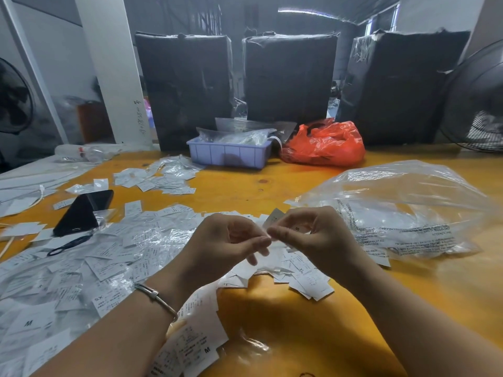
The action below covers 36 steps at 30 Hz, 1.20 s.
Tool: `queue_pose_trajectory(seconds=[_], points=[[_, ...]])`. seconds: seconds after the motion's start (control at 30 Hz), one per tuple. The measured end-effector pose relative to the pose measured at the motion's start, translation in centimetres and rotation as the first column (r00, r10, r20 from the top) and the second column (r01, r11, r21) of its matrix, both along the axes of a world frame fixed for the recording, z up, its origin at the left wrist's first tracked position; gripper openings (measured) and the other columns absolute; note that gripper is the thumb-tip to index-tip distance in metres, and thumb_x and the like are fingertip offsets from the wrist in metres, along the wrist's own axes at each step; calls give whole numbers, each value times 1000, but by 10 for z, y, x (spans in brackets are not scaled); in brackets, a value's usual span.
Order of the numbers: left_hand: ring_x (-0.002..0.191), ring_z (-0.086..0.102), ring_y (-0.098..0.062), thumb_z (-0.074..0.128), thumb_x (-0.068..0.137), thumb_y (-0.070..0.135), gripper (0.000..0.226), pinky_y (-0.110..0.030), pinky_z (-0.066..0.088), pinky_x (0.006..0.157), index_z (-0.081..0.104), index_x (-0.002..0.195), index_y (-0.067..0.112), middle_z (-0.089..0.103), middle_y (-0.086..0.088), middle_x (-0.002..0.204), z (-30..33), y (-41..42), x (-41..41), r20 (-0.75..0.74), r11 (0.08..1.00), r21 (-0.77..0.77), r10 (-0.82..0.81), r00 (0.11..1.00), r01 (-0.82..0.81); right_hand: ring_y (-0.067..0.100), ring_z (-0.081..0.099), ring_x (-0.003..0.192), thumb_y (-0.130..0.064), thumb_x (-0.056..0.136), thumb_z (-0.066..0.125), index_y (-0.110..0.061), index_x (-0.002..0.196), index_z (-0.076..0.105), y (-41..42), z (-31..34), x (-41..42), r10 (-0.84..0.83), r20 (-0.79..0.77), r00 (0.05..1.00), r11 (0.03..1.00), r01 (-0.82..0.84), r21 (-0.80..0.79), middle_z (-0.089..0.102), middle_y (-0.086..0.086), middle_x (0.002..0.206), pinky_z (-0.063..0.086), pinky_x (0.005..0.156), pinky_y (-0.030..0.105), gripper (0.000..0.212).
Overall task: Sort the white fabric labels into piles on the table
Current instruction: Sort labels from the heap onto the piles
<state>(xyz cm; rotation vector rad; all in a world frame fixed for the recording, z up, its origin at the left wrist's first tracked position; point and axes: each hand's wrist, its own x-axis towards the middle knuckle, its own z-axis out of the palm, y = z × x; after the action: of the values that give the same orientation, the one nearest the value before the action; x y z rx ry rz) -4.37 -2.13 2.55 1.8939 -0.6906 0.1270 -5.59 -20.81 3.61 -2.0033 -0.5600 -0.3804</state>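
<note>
- Nearest, a loose spill of white printed fabric labels lies over the yellow wooden bench, some showing size letters such as M and XS.
- Just above the middle heap, the left hand and right hand meet fingertip to fingertip. The right grip pinches a small white label that stands up between them. The left fingers are curled in against it, seemingly pinching its edge too.
- The step in hand looks like reading or peeling apart one label before it is assigned; the next move calls for checking its size letter and dropping it on the matching pile.
- Left, a black phone rests on the labels.
- Right, a crumpled clear plastic bag sits near the hands.
- Farther back stand a lilac plastic tray and an orange plastic bag, then three black wrapped boxes.
</note>
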Motion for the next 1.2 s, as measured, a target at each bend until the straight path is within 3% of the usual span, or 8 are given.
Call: queue_pose_trajectory(seconds=[0.1,0.2,0.37,0.5,0.7,0.8,1.03,1.2], points=[[58,69,-21,73,79,17,15,-22,53,58,75,81,1,75,-7,73,-1,2,1,28,999,12,34,999,-34,16,66,69,-9,85,67,-11,88,76,-5,5,2,-51,17,999,982,47,181,73,3,77,52,60,31,9],[60,70,-21,73,76,24,21,-24,55,59,76,82,4,75,-4,74,-1,4,2,36,999,0,41,999,-41,12,70,81,6,83,63,-17,104,71,-12,12,1,-30,36,999,919,14,394,75,4,86,54,70,19,32],[62,70,-23,74,74,25,23,-30,58,60,76,83,3,75,-6,75,-1,4,1,56,1000,-14,15,998,-15,15,70,88,12,80,63,-23,131,53,-13,15,-3,34,72,997,894,-63,443,74,3,94,53,67,17,62],[61,69,-20,74,74,22,22,-27,57,58,76,82,2,75,-7,75,0,2,0,77,1000,-19,7,997,-5,19,70,82,13,73,70,-17,119,60,-9,21,-11,62,134,989,903,-113,415,71,4,89,58,68,27,56],[56,68,-14,76,76,18,15,-17,51,54,76,80,3,75,-4,72,-1,2,0,95,999,6,32,995,-33,21,70,68,-1,73,76,-2,78,67,-1,21,-18,0,186,983,942,-62,330,72,8,74,58,64,35,11],[55,68,-13,75,77,20,14,-15,50,54,77,80,6,75,-2,72,-1,2,0,100,999,14,46,994,-48,16,70,69,7,72,73,-2,75,63,-3,21,-16,-15,171,985,940,-45,338,73,5,76,58,64,28,14],[57,69,-13,74,76,24,18,-18,52,55,77,81,7,75,0,72,0,2,0,102,999,20,41,994,-43,16,71,71,14,69,70,-9,73,59,-1,19,-16,-8,154,988,957,-37,287,72,3,79,60,66,38,26],[57,69,-12,74,74,26,21,-18,53,55,76,81,6,75,-1,73,1,2,-1,100,999,18,35,994,-37,9,69,71,12,68,70,-10,72,60,-2,19,-13,-103,220,970,974,53,221,72,-4,77,58,66,23,25]])
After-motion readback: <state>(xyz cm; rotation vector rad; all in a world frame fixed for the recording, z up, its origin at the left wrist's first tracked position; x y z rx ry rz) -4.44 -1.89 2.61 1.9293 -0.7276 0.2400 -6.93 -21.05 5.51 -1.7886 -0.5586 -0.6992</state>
